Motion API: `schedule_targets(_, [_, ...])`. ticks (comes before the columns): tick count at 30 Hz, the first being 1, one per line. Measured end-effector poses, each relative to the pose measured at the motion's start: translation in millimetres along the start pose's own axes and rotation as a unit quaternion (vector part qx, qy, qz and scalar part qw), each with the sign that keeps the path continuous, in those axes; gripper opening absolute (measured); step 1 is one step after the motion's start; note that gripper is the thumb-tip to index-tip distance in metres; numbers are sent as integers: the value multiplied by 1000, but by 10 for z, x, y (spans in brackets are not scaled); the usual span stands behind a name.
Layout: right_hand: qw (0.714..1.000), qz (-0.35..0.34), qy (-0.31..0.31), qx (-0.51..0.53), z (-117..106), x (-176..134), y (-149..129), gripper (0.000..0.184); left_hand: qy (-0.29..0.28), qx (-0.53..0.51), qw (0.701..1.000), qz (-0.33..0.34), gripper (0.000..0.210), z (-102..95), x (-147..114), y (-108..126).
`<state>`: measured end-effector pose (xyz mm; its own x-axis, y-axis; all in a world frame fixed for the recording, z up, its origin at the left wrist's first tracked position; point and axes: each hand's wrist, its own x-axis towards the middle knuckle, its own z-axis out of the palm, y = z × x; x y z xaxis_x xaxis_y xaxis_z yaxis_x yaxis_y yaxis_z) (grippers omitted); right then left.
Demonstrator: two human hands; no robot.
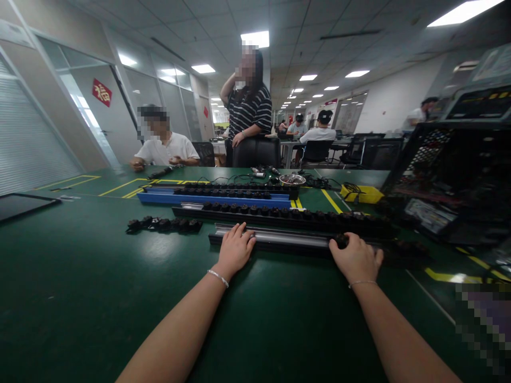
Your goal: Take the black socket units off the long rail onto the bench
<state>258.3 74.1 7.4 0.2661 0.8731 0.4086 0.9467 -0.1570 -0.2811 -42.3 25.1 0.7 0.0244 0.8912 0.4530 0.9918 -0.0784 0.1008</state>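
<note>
A long black rail (293,238) with a shiny grey channel along its top lies across the green table in front of me. My left hand (236,248) rests over the rail near its left end, its fingers bent over the edges. Toward the right, my right hand (356,256) closes round a small black module (341,241) on the rail; most of it is hidden by the fingers. Behind lies a second black rail (271,214) carrying a row of round black modules. A short row of loose black modules (163,224) sits left of my left hand.
Farther back are a blue rail (215,199), a metal bowl (292,180), cables and a yellow tray (362,193). A dark open-framed case (451,181) stands at right. A black flat panel (24,205) lies left. One person (167,146) sits across the table; another (249,114) stands.
</note>
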Motion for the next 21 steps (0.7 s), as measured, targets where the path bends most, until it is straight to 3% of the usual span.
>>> schedule_targets(21, [999, -30, -12, 33, -24, -25, -44, 46, 9, 0, 1000, 5, 38, 27, -2, -17])
